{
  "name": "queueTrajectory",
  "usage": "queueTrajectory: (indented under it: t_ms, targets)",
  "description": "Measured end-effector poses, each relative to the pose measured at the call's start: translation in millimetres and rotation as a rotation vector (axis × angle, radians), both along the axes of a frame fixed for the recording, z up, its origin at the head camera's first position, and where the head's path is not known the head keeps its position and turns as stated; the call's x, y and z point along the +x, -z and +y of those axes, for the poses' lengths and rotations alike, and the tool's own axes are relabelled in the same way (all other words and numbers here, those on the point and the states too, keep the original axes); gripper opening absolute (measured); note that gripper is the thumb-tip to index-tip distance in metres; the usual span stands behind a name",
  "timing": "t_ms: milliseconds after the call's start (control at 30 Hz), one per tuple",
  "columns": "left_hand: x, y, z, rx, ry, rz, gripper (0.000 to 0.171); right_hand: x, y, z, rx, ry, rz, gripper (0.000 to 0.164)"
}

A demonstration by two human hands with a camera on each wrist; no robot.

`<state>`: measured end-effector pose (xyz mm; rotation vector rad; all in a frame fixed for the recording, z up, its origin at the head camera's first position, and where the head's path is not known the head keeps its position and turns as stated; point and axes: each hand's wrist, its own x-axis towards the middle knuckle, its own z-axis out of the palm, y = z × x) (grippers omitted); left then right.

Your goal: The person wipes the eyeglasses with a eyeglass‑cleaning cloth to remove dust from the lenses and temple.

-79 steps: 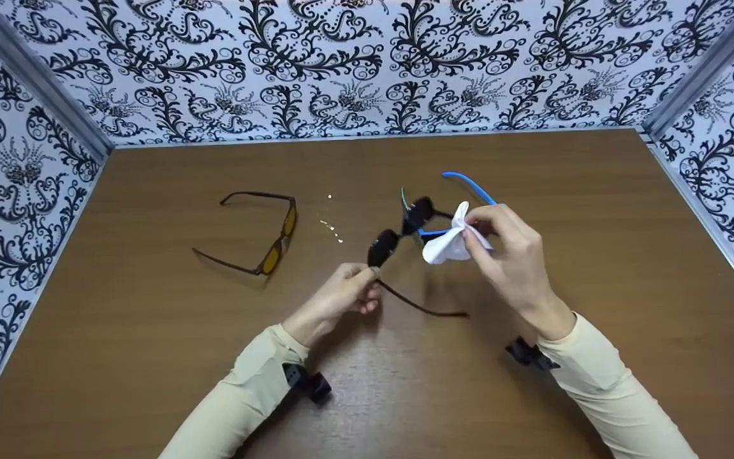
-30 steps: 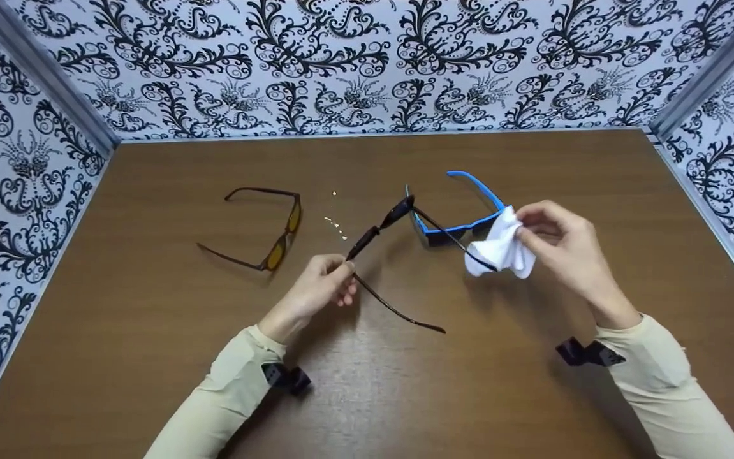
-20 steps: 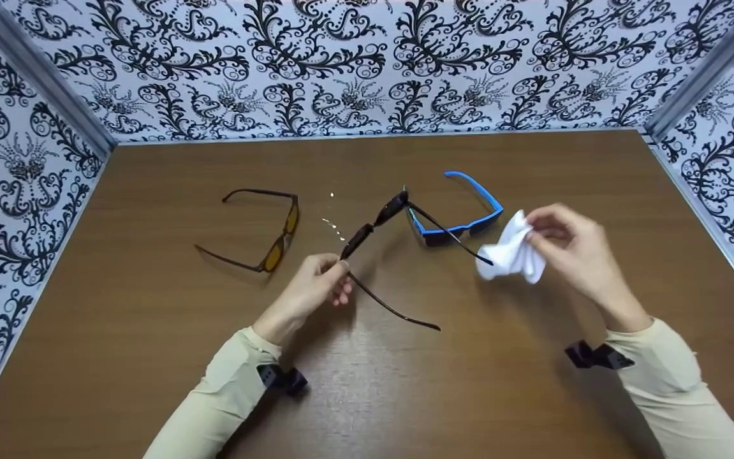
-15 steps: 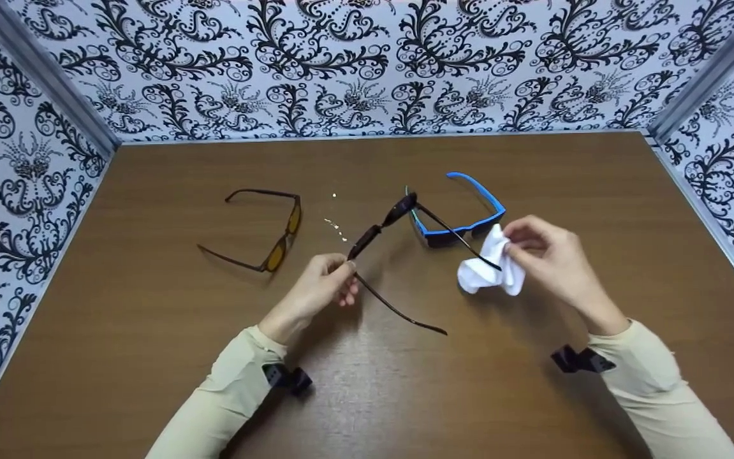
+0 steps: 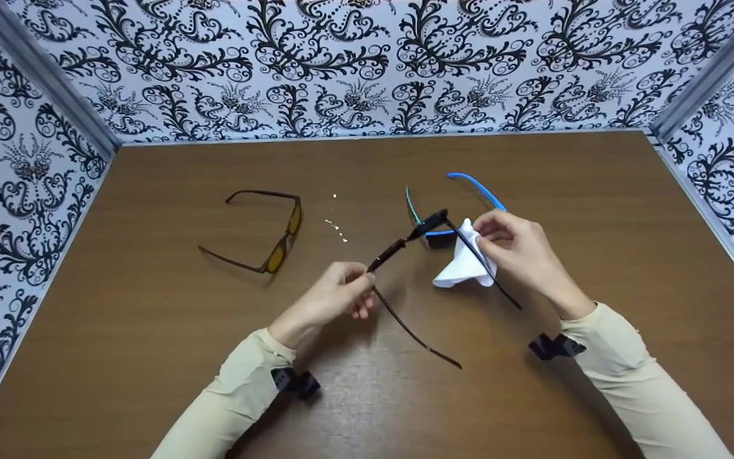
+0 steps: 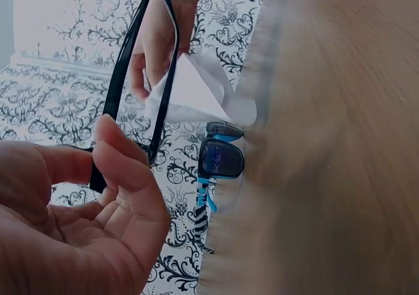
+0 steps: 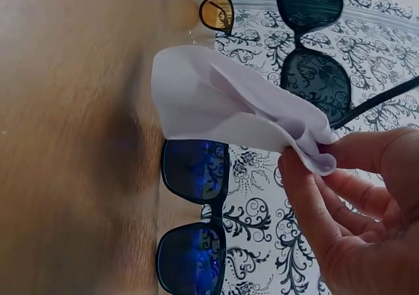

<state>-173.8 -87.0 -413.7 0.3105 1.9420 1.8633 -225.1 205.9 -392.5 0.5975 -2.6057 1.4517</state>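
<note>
My left hand [image 5: 331,296] pinches a pair of black sunglasses [image 5: 433,222] by the frame corner near one hinge. Both temples are unfolded and point toward me, above the table. In the right wrist view the dark lenses [image 7: 317,79] stand just beyond the cloth. Between thumb and fingers my right hand [image 5: 520,252] pinches a white cloth [image 5: 465,264], which hangs down beside the far temple. Whether the cloth touches the sunglasses I cannot tell. Behind them, blue-framed sunglasses [image 5: 409,207] lie on the table, partly hidden by the cloth and the right hand.
Brown glasses with yellow lenses [image 5: 275,255] lie unfolded on the left of the wooden table [image 5: 150,331]. Several small white specks [image 5: 337,228] are scattered right of them. Patterned walls [image 5: 354,70] close off the back and both sides.
Since half a second ago both hands have drawn closer together: the black sunglasses have shifted right and slightly toward me, the cloth left. Earlier, the lenses faced more toward the camera.
</note>
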Motion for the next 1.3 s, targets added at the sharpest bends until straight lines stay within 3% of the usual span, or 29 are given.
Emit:
queueTrajectory:
  t_ms: [200,333,500,667,900,1300]
  targets:
    - [0.8,-1.6,1,-0.015,0.087,-0.019,0.018,-5.8,3.4,-1,-0.001,-0.012,0.023,0.015]
    - [-0.3,-1.0,1,0.045,0.08,-0.063,0.018,-5.0,4.2,-1,0.016,-0.016,0.056,0.015]
    - [-1.1,-0.9,0,0.154,0.007,-0.124,0.016,0.3,3.4,0,0.022,-0.037,0.101,0.016]
    - [-2.8,-1.8,-2,0.201,-0.076,-0.142,0.015,7.7,4.9,1,0.038,-0.06,0.129,0.017]
    - [-8.4,-4.9,-11,0.234,-0.173,-0.108,0.016,24.6,5.9,0,0.021,-0.1,0.12,0.017]
    - [-14.9,-1.5,-16,0.27,-0.266,-0.032,0.017,47.1,8.2,5,0.018,-0.197,0.128,0.018]
